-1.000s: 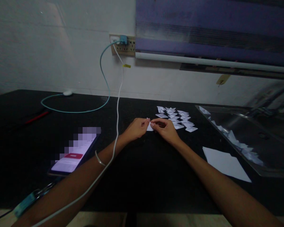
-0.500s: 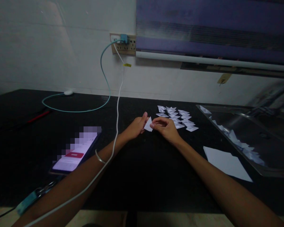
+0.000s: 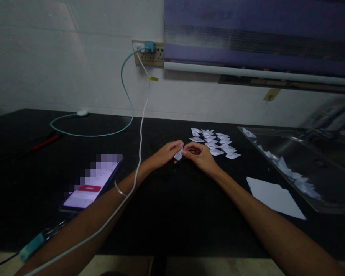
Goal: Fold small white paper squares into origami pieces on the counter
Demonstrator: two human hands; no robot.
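Note:
A small folded piece of white paper (image 3: 178, 155) is pinched between my two hands above the dark counter. My left hand (image 3: 169, 152) grips its left side, the thumb lying across the top. At its right edge, the thumb and fingertips of my right hand (image 3: 199, 156) close on it. Part of the paper is hidden behind my fingers. Just beyond my right hand, several folded white paper boats (image 3: 211, 143) sit in rows on the counter. A stack of flat white paper sheets (image 3: 273, 197) lies to the right of my right forearm.
At the right is a metal sink (image 3: 319, 165) with more folded papers (image 3: 290, 172) along its left edge. A phone (image 3: 93, 186) lies left of my left forearm. A white cable (image 3: 142, 134) hangs from the wall socket (image 3: 151, 57) across that forearm.
My left thumb has come down over the folded paper, which stood up as a pointed triangle before and now shows less. My right hand has barely moved.

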